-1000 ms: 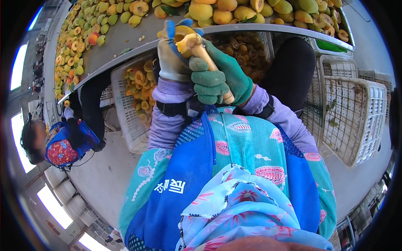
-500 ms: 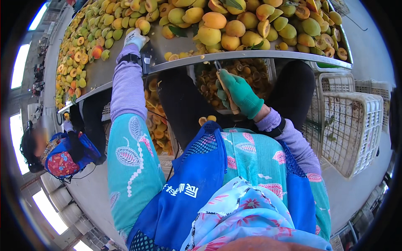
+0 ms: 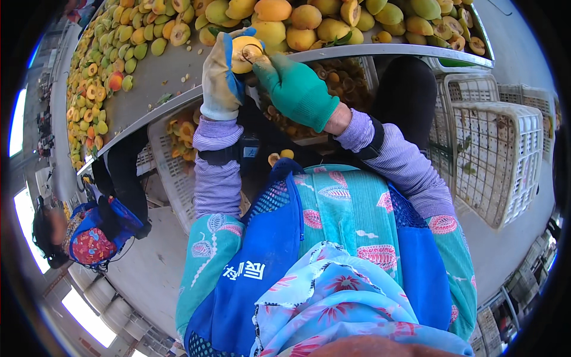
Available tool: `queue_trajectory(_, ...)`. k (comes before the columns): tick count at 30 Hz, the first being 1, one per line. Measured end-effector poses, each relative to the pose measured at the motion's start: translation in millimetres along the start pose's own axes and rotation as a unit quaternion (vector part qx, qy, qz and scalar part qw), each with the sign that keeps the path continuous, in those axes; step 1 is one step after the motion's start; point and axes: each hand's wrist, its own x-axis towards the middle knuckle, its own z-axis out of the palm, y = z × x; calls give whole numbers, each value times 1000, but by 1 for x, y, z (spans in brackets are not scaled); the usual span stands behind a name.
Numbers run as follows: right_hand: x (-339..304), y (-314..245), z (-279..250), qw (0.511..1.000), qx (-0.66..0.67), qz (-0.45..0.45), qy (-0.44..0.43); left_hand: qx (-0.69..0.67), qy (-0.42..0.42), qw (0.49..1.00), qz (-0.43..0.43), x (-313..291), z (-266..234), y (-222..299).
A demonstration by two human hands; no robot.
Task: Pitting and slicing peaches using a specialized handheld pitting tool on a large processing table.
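My left hand (image 3: 220, 83), in a white and blue work glove, grips a yellow peach half (image 3: 240, 57) just over the table's near edge. Its cut face, with the pit area showing, is turned toward my right hand (image 3: 299, 89). That hand wears a green knitted glove and is closed around a pitting tool (image 3: 260, 56). The tool's thin metal loop touches the cut face of the fruit, while its wooden handle is hidden in the glove. More peaches (image 3: 304, 18), whole and halved, lie heaped just beyond both hands.
The metal table (image 3: 172, 66) has a raised rim and bears many peaches. Below it, a crate (image 3: 169, 160) and another container hold cut fruit (image 3: 342, 80). White plastic crates (image 3: 496, 157) stand at the right. Another person (image 3: 98, 229) sits at the far left.
My left hand has come back from the fruit heap toward the near edge, now with a peach half. My right hand has moved up and left, bringing the tool to the fruit.
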Motion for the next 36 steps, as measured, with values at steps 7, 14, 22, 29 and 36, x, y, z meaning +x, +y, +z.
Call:
queue_trajectory(7, -6, 11, 5, 997, 70, 37, 11, 78, 118, 988, 69, 3, 35, -12)
queue_trajectory(14, -3, 1, -15, 918, 300, 223, -132, 91, 176, 975, 95, 1, 51, -25)
queue_trajectory(22, -16, -6, -25, 855, 393, 292, -172, 330, -138, 927, 108, 11, 24, -3)
queue_trajectory(29, -27, 4, -19, 671, 616, 361, -202, 61, -18, 997, -47, -1, 45, -18)
queue_trajectory(36, -28, 13, -50, 633, 597, 357, -340, 223, -227, 947, 55, -5, 27, 18)
